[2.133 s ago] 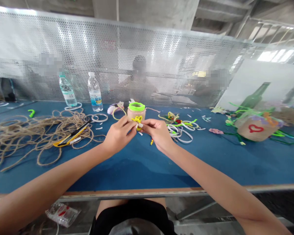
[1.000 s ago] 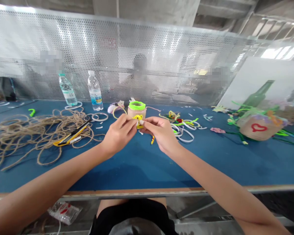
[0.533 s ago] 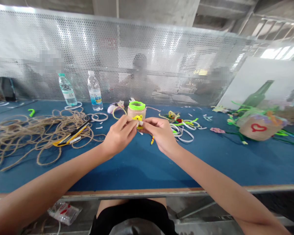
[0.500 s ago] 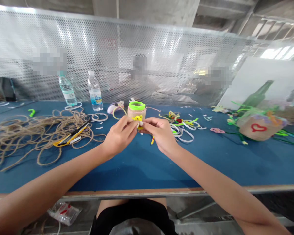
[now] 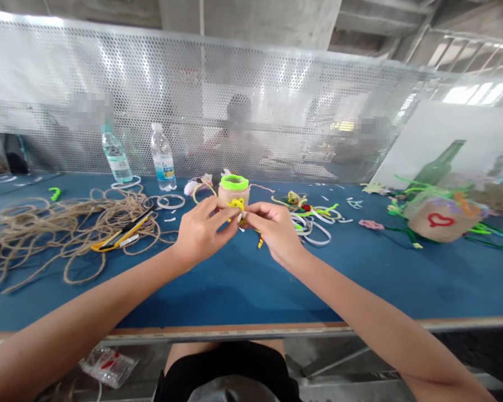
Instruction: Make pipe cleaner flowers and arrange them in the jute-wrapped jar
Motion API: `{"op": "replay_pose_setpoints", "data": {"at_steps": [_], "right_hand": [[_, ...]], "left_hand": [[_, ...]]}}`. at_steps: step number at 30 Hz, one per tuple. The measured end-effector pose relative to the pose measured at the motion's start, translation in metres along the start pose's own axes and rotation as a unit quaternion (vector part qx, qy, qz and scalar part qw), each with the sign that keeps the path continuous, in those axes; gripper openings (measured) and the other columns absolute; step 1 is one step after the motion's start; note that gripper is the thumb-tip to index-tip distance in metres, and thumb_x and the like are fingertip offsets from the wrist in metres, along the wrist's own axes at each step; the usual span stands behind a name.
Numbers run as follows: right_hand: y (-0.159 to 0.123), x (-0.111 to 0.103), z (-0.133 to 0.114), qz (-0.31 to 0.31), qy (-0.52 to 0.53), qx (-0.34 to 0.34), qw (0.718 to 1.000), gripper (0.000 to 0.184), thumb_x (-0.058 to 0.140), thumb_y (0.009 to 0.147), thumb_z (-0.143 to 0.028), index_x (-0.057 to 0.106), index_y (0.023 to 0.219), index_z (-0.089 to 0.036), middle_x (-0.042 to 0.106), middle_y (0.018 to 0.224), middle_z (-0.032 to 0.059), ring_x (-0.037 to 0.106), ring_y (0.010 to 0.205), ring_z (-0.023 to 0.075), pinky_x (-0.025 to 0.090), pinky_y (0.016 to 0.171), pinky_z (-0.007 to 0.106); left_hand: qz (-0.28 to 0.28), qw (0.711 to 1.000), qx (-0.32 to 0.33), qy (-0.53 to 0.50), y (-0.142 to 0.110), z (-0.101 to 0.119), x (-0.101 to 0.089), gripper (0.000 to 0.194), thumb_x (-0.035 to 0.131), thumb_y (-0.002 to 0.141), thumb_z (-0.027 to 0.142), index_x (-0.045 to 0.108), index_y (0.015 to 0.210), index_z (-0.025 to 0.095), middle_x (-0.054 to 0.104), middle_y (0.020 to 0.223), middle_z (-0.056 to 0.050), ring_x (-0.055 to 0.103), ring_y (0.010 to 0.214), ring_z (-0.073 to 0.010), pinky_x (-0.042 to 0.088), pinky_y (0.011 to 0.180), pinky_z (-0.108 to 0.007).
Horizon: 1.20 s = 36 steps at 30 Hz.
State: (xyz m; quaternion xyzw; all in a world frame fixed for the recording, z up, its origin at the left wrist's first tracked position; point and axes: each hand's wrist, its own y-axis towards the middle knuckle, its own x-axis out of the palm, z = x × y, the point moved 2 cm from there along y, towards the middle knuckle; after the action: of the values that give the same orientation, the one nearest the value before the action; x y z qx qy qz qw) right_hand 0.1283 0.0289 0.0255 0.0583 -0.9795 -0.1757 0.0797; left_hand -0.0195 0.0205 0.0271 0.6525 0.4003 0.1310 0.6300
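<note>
Pinched between the fingertips of both hands is a yellow pipe-cleaner flower [image 5: 236,202], with a small white piece [image 5: 242,215] at its lower edge. My left hand [image 5: 201,229] is closed on the flower's left side, its thumb lower than the index finger. On the right side, my right hand [image 5: 276,228] pinches with thumb and index finger; the exact contact is partly hidden. Right behind the flower stands a beige wrapped jar [image 5: 228,194] with a bright green fuzzy rim [image 5: 235,183]. Whether the flower touches the jar I cannot tell.
Loose twine [image 5: 79,223] covers the left, with a yellow utility knife [image 5: 123,230] on it. Two water bottles [image 5: 163,159] stand behind. White strips [image 5: 318,240] and pipe-cleaner pieces lie right. A wrapped pot with a red heart [image 5: 440,220] sits far right.
My left fingers have shifted and the left thumb has moved down from the flower's middle. The white piece shows lower between the fingertips. The right hand has barely moved.
</note>
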Motion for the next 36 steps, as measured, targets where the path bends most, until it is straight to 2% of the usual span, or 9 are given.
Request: {"op": "replay_pose_setpoints", "data": {"at_steps": [5,11,15,20,27,32,34,36], "right_hand": [[0.001,-0.004,-0.001,-0.004,-0.098,-0.054,0.994,0.005,0.067,0.066,-0.023,0.068,0.067,-0.018,0.065,0.061,0.0003,0.059,0.058,0.0133,0.047,0.061,0.029],[-0.003,-0.002,-0.004,-0.01,-0.211,-0.13,0.969,0.011,0.062,0.071,-0.022,0.063,0.061,-0.018,0.062,0.057,-0.0002,0.053,0.054,0.0123,0.041,0.055,0.027],[-0.002,-0.002,-0.002,-0.02,-0.167,-0.106,0.98,0.01,0.064,0.07,-0.023,0.063,0.061,-0.017,0.061,0.057,-0.0002,0.054,0.055,0.0122,0.042,0.056,0.027],[0.001,-0.002,0.001,-0.025,-0.093,-0.073,0.993,0.008,0.067,0.068,-0.024,0.064,0.064,-0.018,0.062,0.058,-0.0014,0.056,0.055,0.0117,0.045,0.057,0.027],[0.004,-0.003,0.004,0.006,-0.031,-0.047,0.998,0.009,0.07,0.066,-0.027,0.065,0.065,-0.019,0.064,0.064,-0.0011,0.06,0.06,0.0128,0.052,0.064,0.03],[0.013,-0.012,0.01,0.035,0.02,-0.002,0.999,0.014,0.072,0.065,-0.03,0.064,0.068,-0.019,0.065,0.069,-0.0005,0.063,0.066,0.0132,0.054,0.077,0.034],[0.017,-0.017,0.013,0.037,0.022,0.013,0.999,0.015,0.072,0.065,-0.029,0.064,0.069,-0.018,0.065,0.07,-0.0007,0.063,0.067,0.0128,0.054,0.08,0.035],[0.022,-0.021,0.016,0.034,0.021,0.028,0.999,0.016,0.071,0.065,-0.027,0.063,0.076,-0.018,0.065,0.071,-0.0009,0.064,0.067,0.0126,0.054,0.081,0.035]], "left_hand": [[-0.027,0.999,-0.021,0.001,0.001,-0.005,0.001,0.011,0.057,0.085,0.02,0.067,0.09,0.018,0.06,0.085,-0.004,0.054,0.065,-0.0095,0.046,0.058,-0.021],[-0.043,0.999,-0.007,0.003,0.001,-0.002,0.002,0.012,0.053,0.086,0.016,0.064,0.082,0.016,0.056,0.083,-0.004,0.054,0.066,-0.0102,0.046,0.057,-0.021],[-0.033,0.996,-0.044,-0.065,0.0,-0.003,0.004,0.009,0.055,0.084,0.014,0.063,0.081,0.015,0.052,0.08,-0.002,0.05,0.06,-0.0074,0.045,0.055,-0.02],[-0.015,0.98,-0.13,-0.15,-0.001,-0.005,0.006,0.008,0.06,0.08,0.01,0.065,0.084,0.015,0.051,0.077,0.001,0.044,0.054,-0.0032,0.04,0.048,-0.015],[0.032,0.963,-0.223,-0.149,0.001,-0.007,0.001,0.007,0.059,0.078,0.015,0.063,0.072,0.015,0.048,0.071,0.001,0.046,0.058,-0.0064,0.041,0.048,-0.017],[0.059,0.938,-0.319,-0.121,0.002,-0.032,0.0,0.008,0.057,0.072,0.016,0.058,0.064,0.016,0.052,0.069,0.001,0.048,0.058,-0.0078,0.041,0.051,-0.02],[0.037,0.927,-0.358,-0.102,0.001,-0.045,0.003,0.009,0.058,0.07,0.018,0.057,0.062,0.016,0.053,0.067,0.001,0.049,0.058,-0.0089,0.043,0.056,-0.024],[-0.01,0.913,-0.399,-0.084,-0.003,-0.058,0.007,0.009,0.06,0.068,0.02,0.056,0.06,0.017,0.054,0.064,0.001,0.05,0.058,-0.0109,0.043,0.059,-0.027]]}}
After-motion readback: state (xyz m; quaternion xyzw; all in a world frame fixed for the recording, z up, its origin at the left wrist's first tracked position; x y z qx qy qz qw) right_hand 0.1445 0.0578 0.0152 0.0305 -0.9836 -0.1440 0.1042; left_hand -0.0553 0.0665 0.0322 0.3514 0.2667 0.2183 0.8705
